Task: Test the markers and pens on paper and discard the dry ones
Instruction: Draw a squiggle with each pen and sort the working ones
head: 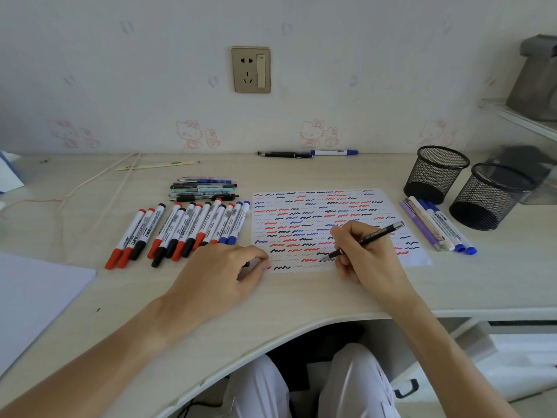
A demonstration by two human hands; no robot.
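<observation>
A sheet of paper [373, 206] covered with red, blue and black squiggles lies on the desk [301, 297]. My right hand [366, 251] grips a black pen [376, 235] with its tip on the paper's lower part. My left hand [223, 270] rests at the sheet's lower left corner with curled fingers that hold a small dark thing, probably the pen's cap. A row of several whiteboard markers [187, 229] with red, black and blue caps lies left of the paper. A pile of thin pens [205, 188] sits behind them.
Right of the paper lie several pens and markers [437, 227] beside two black mesh pen cups [434, 173] [488, 196]. A black pen [286, 154] and a blue marker [334, 152] lie by the wall. A white paper stack [36, 297] and a cord [90, 182] are at left.
</observation>
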